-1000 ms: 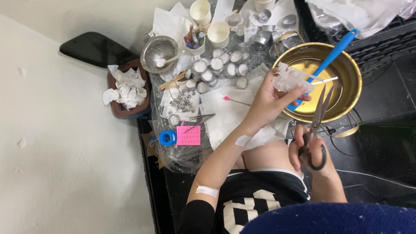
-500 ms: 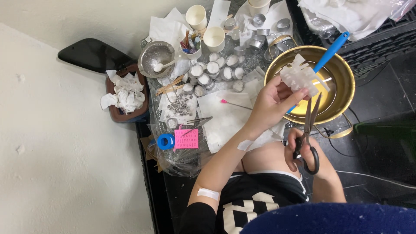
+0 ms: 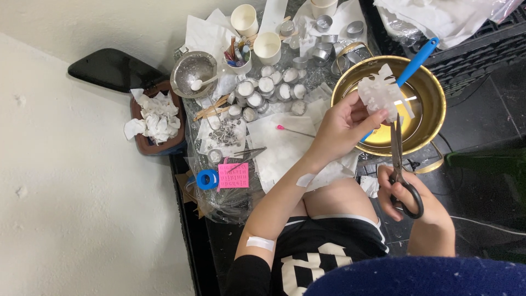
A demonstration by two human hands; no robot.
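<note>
Seen from above, at right of centre: left hand (image 3: 344, 127) pinching a ragged white waxy lump (image 3: 379, 96) between thumb and curled fingers, holding it over the rim of a brass-coloured bowl (image 3: 433, 118) in the upper right of the frame. Below it, right hand (image 3: 412, 198) gripping black-handled scissors (image 3: 399, 164), fingers closed through the loops, blades pointing up toward the lump and nearly meeting, tips just beneath it. Leaning in the bowl, a blue-handled tool (image 3: 417, 59), crossing behind the lump. Crowding the upper middle of the frame: small round tins of white wax (image 3: 267, 86), two pale paper cups (image 3: 245, 20), a metal strainer bowl (image 3: 193, 70) and sheets of white paper (image 3: 282, 148). Lying lower left of centre, a pink note (image 3: 233, 176) beside a blue tape roll (image 3: 207, 179). Sitting at far left, a brown tray (image 3: 143, 143) of crumpled white tissue.
</note>
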